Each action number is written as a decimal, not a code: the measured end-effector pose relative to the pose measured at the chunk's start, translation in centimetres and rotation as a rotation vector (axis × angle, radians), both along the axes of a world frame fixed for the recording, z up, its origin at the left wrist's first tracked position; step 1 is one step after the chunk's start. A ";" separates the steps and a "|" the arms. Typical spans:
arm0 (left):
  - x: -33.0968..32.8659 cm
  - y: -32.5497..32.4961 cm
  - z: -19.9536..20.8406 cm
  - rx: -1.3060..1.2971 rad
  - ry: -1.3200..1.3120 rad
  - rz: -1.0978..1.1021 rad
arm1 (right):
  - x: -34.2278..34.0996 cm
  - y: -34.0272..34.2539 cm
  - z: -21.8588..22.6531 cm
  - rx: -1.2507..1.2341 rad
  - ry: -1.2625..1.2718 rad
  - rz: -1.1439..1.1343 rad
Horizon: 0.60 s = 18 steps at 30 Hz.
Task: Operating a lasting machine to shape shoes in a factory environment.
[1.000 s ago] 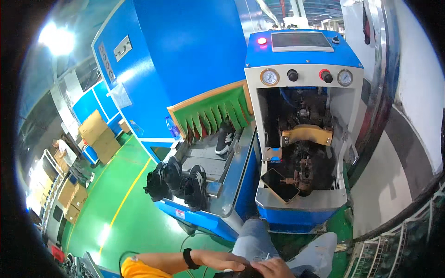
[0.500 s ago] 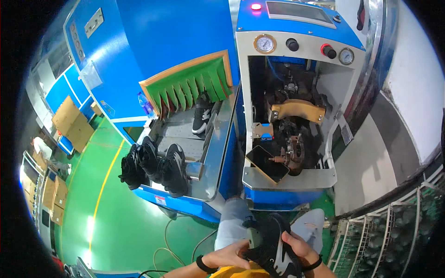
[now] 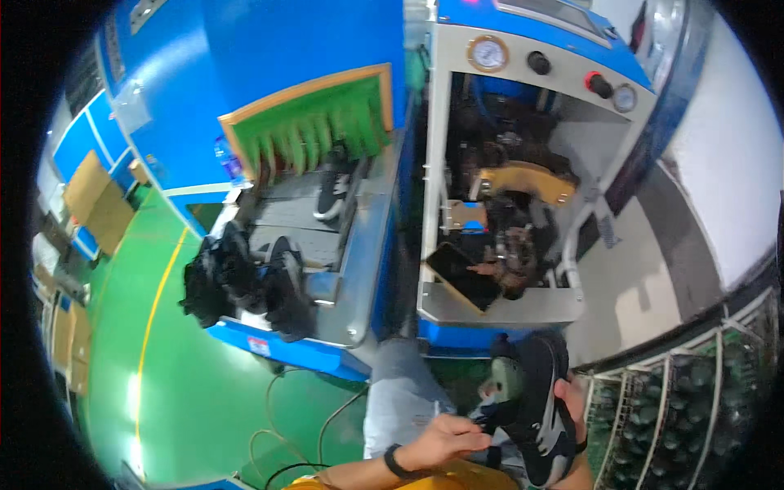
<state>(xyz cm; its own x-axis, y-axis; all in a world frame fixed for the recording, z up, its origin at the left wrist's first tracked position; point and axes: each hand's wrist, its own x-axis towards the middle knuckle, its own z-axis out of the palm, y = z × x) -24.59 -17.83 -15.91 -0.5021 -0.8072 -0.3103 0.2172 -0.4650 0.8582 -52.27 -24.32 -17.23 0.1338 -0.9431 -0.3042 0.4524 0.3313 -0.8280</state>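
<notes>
Above my lap, a black sneaker (image 3: 541, 400) with grey and white side pieces is held between both hands. A pale green block (image 3: 506, 377), perhaps a shoe last, sits in its opening. My left hand (image 3: 447, 439) is closed, its fingers pinching the sneaker at the opening beside the green block. My right hand (image 3: 572, 402) wraps the sneaker's other side, the thumb lying along it; the rest of those fingers are hidden behind the shoe. Motion smears the sneaker's details a little.
Ahead right stands a blue and white machine (image 3: 500, 309) with gauges and a metal clamp; a dark phone-like slab (image 3: 464, 276) leans on its ledge. Left, a conveyor (image 3: 294, 214) carries one sneaker (image 3: 332, 188) near green flaps, with several dark shoes (image 3: 286, 286) at its near end. A wire rack (image 3: 670, 400) stands right.
Both hands and the sneaker have moved up and right in view, and the sneaker has turned, showing more of the green block. The view has shifted, with the conveyor lying further left.
</notes>
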 end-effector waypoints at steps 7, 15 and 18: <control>1.6 -2.4 4.6 -0.576 0.582 -0.092 | 4.0 -6.3 17.2 -0.431 0.239 0.091; -1.6 -10.2 3.8 0.062 0.670 0.148 | 7.1 -13.7 24.1 -0.619 1.080 0.096; -1.6 -13.9 4.1 -0.057 0.515 0.176 | 6.9 -18.2 23.6 -0.741 1.228 0.099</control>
<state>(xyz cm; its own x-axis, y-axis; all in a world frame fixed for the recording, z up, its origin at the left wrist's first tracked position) -26.22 -31.70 -11.80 -0.4338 -0.9009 -0.0137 0.6861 -0.3402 0.6431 -45.41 -42.48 6.38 0.2249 -0.9350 0.2744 -0.6603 -0.3533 -0.6627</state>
